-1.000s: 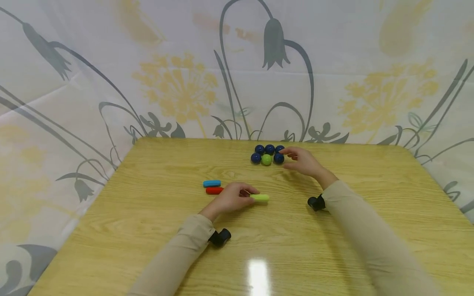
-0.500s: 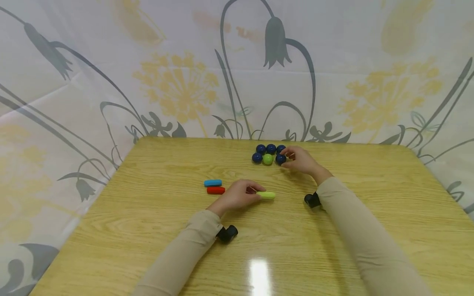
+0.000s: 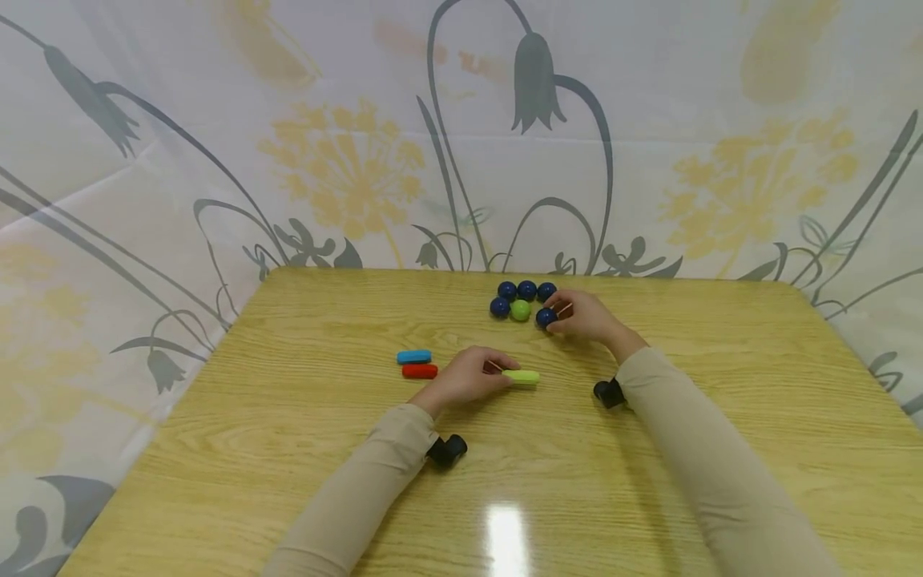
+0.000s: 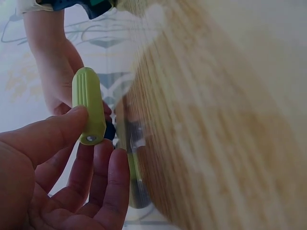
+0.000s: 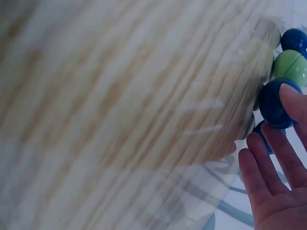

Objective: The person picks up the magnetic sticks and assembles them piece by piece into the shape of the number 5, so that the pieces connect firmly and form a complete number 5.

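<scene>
My left hand [image 3: 472, 375] pinches a lime-green oblong plastic piece [image 3: 522, 377] at one end, between thumb and fingers. In the left wrist view the green piece [image 4: 88, 105] shows long grooves and a small metal dot at its near end; its exact kind is unclear. My right hand [image 3: 587, 315] holds a shiny dark blue ball [image 3: 546, 319] between thumb and fingertips. In the right wrist view the held blue ball [image 5: 275, 103] sits in front of a light green ball [image 5: 289, 66]. That green ball [image 3: 521, 311] and several other dark blue balls [image 3: 507, 291] lie grouped at the table's back.
A blue oblong piece [image 3: 414, 357] and a red one [image 3: 420, 371] lie side by side left of my left hand. The wooden table [image 3: 562, 481] ends at a flower-patterned cloth [image 3: 476, 176] behind the balls.
My right hand has closed on the front right blue ball and drawn it slightly toward me, away from the group. My left hand has moved right and forward with the green piece.
</scene>
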`<state>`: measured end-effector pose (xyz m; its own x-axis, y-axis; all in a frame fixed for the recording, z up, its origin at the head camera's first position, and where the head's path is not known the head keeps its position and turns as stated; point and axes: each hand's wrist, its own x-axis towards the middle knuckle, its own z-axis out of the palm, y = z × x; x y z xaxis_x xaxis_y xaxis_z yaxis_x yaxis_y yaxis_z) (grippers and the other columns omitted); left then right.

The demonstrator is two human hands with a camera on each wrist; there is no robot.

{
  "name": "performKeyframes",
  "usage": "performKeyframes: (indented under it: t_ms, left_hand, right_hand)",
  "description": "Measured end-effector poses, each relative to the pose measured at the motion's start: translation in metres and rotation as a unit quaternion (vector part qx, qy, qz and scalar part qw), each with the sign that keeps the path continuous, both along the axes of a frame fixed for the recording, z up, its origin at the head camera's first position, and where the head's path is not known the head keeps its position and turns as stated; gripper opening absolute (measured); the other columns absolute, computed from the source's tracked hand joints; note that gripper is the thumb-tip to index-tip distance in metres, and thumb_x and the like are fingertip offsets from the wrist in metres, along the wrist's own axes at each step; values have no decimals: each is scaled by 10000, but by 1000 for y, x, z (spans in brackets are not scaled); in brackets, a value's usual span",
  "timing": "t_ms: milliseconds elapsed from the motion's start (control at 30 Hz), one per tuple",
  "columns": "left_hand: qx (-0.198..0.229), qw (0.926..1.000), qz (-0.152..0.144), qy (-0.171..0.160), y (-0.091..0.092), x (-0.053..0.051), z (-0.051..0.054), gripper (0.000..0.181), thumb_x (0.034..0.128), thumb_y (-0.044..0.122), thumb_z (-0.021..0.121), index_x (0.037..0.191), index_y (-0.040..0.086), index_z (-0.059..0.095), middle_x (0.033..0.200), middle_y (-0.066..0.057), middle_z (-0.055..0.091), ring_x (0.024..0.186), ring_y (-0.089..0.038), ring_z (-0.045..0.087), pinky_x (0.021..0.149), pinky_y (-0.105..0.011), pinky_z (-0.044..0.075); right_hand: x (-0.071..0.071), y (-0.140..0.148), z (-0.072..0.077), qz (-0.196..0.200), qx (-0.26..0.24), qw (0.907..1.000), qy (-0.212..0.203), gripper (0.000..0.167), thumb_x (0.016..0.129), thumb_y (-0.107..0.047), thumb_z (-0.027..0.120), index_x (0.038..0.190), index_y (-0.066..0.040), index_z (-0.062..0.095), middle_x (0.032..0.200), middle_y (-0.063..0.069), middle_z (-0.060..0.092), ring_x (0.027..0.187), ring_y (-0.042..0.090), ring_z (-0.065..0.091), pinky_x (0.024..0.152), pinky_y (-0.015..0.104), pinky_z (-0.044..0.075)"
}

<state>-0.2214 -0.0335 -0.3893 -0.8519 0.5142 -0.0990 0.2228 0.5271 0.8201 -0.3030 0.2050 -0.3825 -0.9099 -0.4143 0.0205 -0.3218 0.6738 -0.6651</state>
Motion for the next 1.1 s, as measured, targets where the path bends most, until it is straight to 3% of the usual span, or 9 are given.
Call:
performKeyframes:
  t_ms: [467,767,1100]
  left_hand:
    - [-127,9999,5,11,3,-4,2,223,896,113,637,1114,95,684,1083,-40,626,918,-160,589,765,-258,487]
    - [-169,9998,7,59,3,-9,1,222,898,115,634,1114,99,686,1082,-30,635,930,-164,589,796,-272,483]
    - [-100,9999,66,122,5,-12,2,217,894,111,639,1104,81,687,1077,-55,631,919,-184,592,773,-269,488]
  right_hand:
    - [17,6,6,121,249,9996,31,324,819,-75,711,1101,31,592,1001,174,618,942,347,609,821,442,490]
    - [39,3,12,242,268,9992,-187,322,820,-105,714,1099,2,593,985,124,620,926,307,626,793,403,513]
    - [58,6,9,311,148,9990,-274,308,816,-100,718,1078,9,600,956,102,615,892,281,633,760,376,525]
